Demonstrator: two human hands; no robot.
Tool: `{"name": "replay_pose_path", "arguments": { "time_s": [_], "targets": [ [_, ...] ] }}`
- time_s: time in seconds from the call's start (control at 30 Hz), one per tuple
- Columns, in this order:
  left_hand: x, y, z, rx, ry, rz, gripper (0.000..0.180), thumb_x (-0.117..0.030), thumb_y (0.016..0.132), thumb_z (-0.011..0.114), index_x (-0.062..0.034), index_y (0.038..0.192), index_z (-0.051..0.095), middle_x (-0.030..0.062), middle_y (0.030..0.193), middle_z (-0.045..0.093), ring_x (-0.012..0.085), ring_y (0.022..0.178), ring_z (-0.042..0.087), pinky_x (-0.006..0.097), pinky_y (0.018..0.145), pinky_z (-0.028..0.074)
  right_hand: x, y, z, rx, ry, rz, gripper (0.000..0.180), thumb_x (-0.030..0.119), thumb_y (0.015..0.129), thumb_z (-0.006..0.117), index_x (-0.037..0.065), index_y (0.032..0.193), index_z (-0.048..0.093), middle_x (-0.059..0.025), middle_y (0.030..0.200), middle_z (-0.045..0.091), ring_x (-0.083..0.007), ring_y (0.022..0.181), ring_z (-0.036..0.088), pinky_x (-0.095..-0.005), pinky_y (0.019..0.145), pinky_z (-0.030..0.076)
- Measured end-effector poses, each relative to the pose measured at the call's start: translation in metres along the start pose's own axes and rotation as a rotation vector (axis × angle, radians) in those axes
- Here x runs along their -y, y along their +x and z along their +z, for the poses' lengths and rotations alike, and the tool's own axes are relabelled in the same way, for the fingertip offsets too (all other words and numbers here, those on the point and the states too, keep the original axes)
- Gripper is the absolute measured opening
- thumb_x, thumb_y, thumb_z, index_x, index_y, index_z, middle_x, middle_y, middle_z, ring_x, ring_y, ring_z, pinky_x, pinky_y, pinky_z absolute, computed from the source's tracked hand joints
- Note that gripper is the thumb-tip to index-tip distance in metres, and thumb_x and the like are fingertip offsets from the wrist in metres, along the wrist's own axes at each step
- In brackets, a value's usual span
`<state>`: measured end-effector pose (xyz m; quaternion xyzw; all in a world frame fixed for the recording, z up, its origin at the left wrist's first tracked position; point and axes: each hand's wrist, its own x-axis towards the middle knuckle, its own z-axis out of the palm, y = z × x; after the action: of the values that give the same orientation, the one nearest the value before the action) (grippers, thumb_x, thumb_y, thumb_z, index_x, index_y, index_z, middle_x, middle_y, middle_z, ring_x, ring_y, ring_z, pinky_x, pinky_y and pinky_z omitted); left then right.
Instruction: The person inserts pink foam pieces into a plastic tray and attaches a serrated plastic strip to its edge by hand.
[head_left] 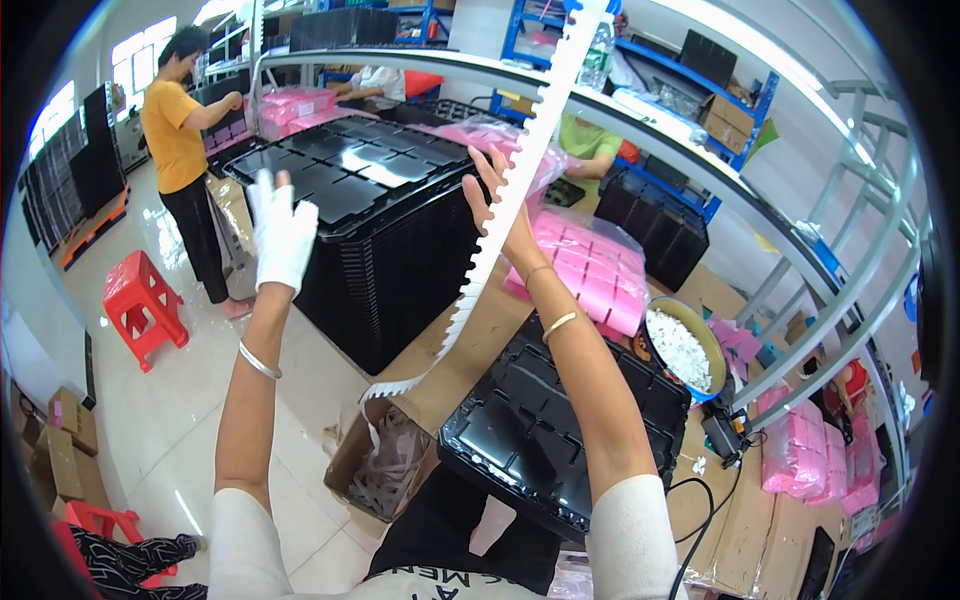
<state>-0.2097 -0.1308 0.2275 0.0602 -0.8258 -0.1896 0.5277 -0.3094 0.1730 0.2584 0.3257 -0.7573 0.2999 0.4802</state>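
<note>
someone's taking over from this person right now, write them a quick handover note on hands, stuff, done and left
Left hand: white glove, raised, open, holding nothing.
Right hand: bare, raised, gripping a long white toothed strip that runs from above the shelf rail down to a cardboard box by the knees.
Black compartment tray sits on the workbench in front; bowl of small white parts to its right; pink bags behind.
Done: strip's lower end already reaches the box.
Left: most of the strip is in the air; tray compartments look empty.
</note>
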Motion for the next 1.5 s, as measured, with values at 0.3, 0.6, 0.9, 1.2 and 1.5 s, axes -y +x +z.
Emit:
{"name": "replay_pose_path", "arguments": {
  "time_s": [0.3,0.6,0.9,1.2,1.5],
  "targets": [
    [-0.012,0.006,0.011,0.140,-0.084,0.074,0.041,-0.017,0.095,0.049,-0.0027,0.131,0.065,0.0241,0.148,0.050,0.0486,0.145,0.033,0.048,0.120,0.030,-0.021,-0.013,0.022,0.097,0.279,-0.034,0.034,0.019,0.103,0.056,0.005,0.134,0.060,-0.0204,0.137,0.059,-0.0433,0.136,0.049,-0.0463,0.113,0.039],
    [-0.079,-0.150,-0.060,0.059,-0.640,-0.153,0.036,0.005,0.091,0.063,-0.0009,0.126,0.061,0.0077,0.121,0.062,0.0158,0.109,0.061,0.030,0.095,0.050,0.039,-0.104,-0.065,0.741,0.846,0.520,0.086,-0.007,0.080,0.057,0.012,0.160,0.033,-0.0115,0.163,0.036,-0.0260,0.152,0.031,-0.0389,0.117,0.033],
    [-0.047,-0.254,-0.068,0.809,-0.486,-0.195,0.051,-0.006,0.076,0.079,-0.0035,0.125,0.066,0.0124,0.119,0.067,0.0274,0.094,0.064,0.037,0.087,0.053,0.145,-0.142,-0.100,0.773,1.267,0.774,0.025,0.025,0.105,0.059,0.004,0.105,0.071,-0.0031,0.102,0.074,-0.0075,0.094,0.064,-0.0272,0.087,0.050],
    [-0.095,-0.286,-0.145,0.970,-1.143,-0.983,0.018,-0.015,0.096,0.070,0.0031,0.096,0.071,0.0073,0.079,0.070,0.0120,0.058,0.065,0.023,0.046,0.046,0.215,-0.216,-0.145,0.480,1.021,0.867,0.035,0.014,0.102,0.062,-0.004,0.131,0.054,-0.0155,0.123,0.066,-0.0197,0.107,0.066,-0.0325,0.098,0.052],
    [-0.133,-0.280,-0.162,0.959,-1.326,-1.087,0.018,-0.018,0.097,0.070,-0.0006,0.099,0.069,0.0073,0.081,0.070,0.0134,0.060,0.065,0.023,0.050,0.048,0.232,-0.243,-0.219,0.673,0.579,0.841,0.014,0.010,0.095,0.068,-0.002,0.103,0.067,-0.0111,0.090,0.073,-0.0179,0.080,0.071,-0.0300,0.075,0.056]
  ]
}}
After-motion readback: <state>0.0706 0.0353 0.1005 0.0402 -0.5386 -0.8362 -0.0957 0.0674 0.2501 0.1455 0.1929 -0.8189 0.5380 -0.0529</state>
